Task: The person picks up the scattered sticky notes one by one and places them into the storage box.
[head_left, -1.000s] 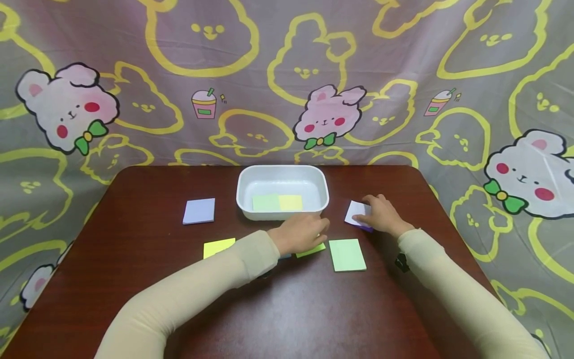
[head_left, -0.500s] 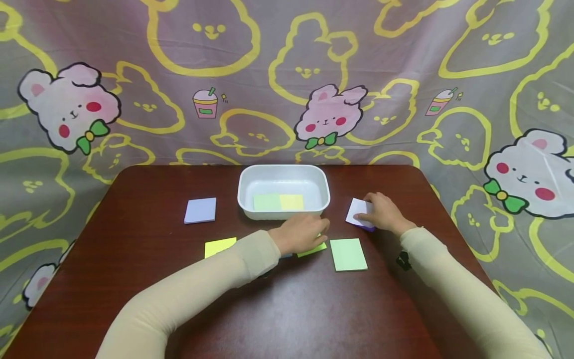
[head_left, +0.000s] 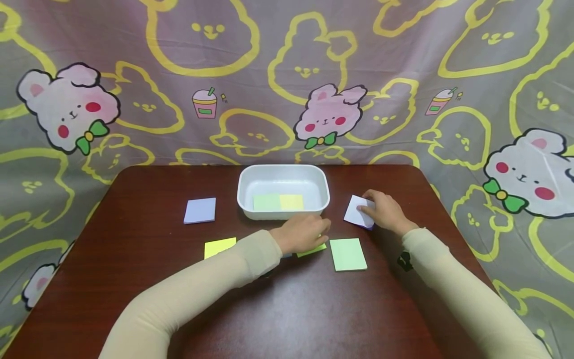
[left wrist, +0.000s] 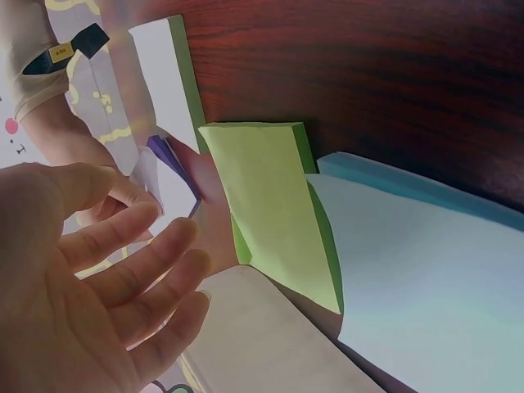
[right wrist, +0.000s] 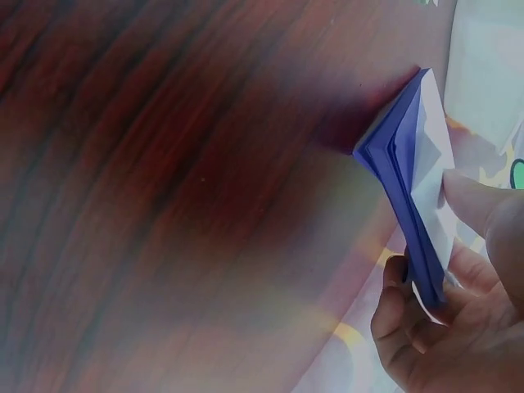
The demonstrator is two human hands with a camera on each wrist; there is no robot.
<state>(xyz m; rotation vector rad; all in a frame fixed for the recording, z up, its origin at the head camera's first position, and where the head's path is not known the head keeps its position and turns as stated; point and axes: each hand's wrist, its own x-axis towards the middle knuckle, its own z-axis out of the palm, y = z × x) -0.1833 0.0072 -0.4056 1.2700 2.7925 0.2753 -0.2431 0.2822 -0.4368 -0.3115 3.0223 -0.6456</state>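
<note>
Pinching the purple-edged pad (head_left: 356,211), thumb on its white face, the right hand (head_left: 388,213) has it between three and four o'clock from the white tray (head_left: 283,216). At five o'clock, the left hand (head_left: 301,233), fingers loosely bent, slightly apart, is near the lime pad (left wrist: 274,209).

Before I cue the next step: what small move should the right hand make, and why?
Probably shift the purple-edged sticky-note pad left, over the white tray. The right hand pinches it, thumb on top and fingers beneath, and the nearby tray holds a light green pad and a yellow pad, with bare floor behind them.
</note>
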